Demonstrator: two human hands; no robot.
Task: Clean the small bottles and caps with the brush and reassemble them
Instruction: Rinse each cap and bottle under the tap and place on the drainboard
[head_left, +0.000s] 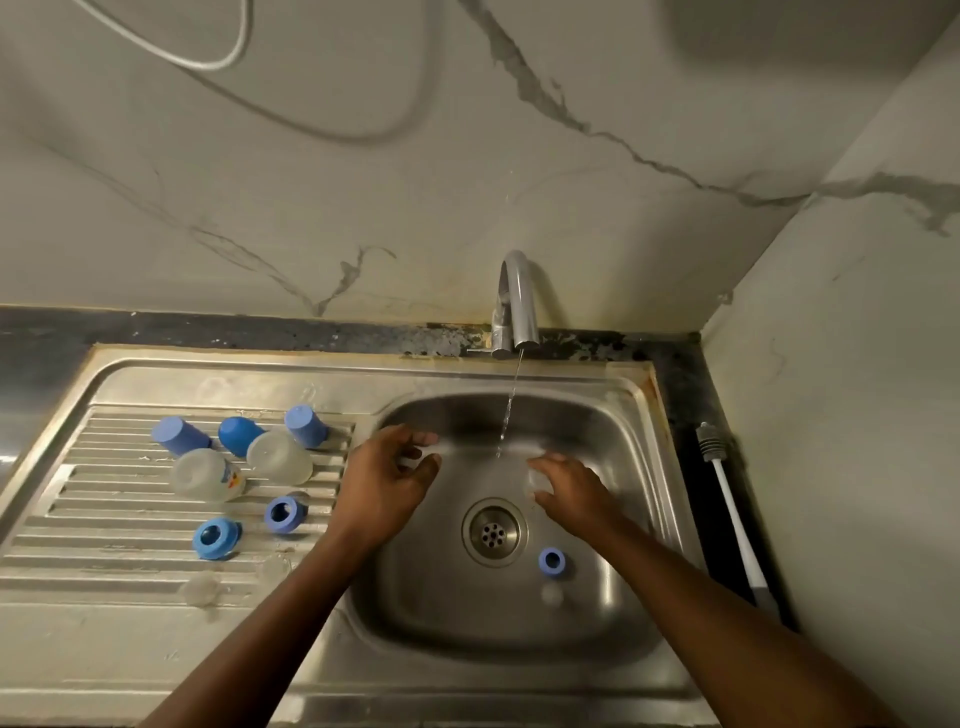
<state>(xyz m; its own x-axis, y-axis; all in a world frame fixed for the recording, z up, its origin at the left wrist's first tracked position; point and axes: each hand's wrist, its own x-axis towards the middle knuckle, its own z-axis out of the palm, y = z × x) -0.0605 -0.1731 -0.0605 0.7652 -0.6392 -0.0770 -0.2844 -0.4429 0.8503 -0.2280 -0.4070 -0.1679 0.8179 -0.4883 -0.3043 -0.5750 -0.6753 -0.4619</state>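
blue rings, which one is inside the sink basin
The blue ring just right of the drain; the other two rings lie on the ribbed drainboard.

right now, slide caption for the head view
Left hand and right hand hold blurred clear pieces at running tap; brush lies beside sink.

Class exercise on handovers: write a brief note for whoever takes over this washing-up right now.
Left hand pinches a blurred pale piece; right hand grips a clear bottle, both near the running tap.
Drainboard: two bottles, three blue caps, two blue rings.
Another ring lies in the basin.
Brush lies on the right counter.
Done: everything apart.
Left: reassembly; cleaning progress unclear.
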